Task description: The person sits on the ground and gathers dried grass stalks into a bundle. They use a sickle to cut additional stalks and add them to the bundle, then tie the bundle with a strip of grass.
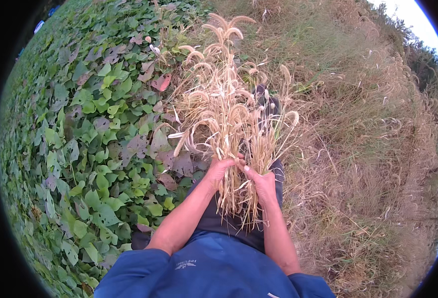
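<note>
My left hand (219, 171) grips a bundle of dry foxtail grass stalks (228, 123) with bristly, drooping tan seed heads at the top. A second, shorter bunch of dry stalks (262, 149) is in my right hand (262, 182), its thumb pointing toward the left bundle. Both bunches stand upright side by side before my body, and my thumbs nearly meet between them. Below the hands the cut stem ends (237, 208) hang over my dark trousers (211, 219). Stalks hide most of the fingers.
Broad-leaved green vines (92, 149), some leaves purplish and holed, cover the ground on the left. Dry and green grass (353, 141) spreads over the right side. Part of a dark shoe or leg (269, 102) shows behind the stalks. Trees (424, 63) line the far right.
</note>
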Demonstrator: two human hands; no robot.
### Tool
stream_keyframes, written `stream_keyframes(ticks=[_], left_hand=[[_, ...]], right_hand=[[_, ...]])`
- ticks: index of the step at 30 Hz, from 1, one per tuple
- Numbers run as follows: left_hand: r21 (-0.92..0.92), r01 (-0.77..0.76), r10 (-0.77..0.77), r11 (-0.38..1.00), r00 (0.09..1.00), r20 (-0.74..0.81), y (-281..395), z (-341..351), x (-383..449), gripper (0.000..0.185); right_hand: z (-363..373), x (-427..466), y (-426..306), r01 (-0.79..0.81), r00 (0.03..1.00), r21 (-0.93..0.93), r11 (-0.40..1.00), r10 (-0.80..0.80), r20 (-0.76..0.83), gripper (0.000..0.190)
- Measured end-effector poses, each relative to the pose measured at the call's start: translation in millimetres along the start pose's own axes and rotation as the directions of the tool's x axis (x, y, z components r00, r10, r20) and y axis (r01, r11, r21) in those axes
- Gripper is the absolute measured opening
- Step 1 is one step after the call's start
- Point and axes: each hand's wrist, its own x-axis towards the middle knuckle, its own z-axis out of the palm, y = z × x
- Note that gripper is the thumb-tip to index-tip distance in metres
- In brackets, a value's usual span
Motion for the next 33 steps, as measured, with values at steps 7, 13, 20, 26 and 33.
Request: stream_keyframes(ticks=[7, 13, 20, 26, 33], left_hand=[[0.055, 0.015, -0.011, 0.998, 0.998, -0.068, -9, 10, 16, 0.041], [0.07, 0.12, -0.105, 0.99, 0.976, -0.193, -4, 7, 24, 0.044], [0.183, 0.082, -0.041, 0.98, 0.976, -0.216, 6, 21, 27, 0.044], [0.346, 0.075, -0.022, 0.935, 0.988, -0.154, 14, 28, 29, 0.055], [0.332, 0.112, -0.069, 0.937, 0.988, -0.141, 17, 29, 29, 0.054]], right_hand=[[-3, 36, 11, -0.044, 0.993, -0.047, 0.998, 0.049, 0.104, 0.032], [-10, 58, 24, -0.188, 0.977, 0.062, 0.98, 0.18, 0.117, 0.034], [-13, 60, 19, -0.152, 0.979, 0.129, 0.98, 0.132, 0.156, 0.028], [-9, 67, 30, 0.235, 0.958, -0.577, 0.782, -0.088, 0.272, 0.039], [-3, 58, 21, 0.373, 0.922, -0.736, 0.566, -0.139, 0.36, 0.05]])
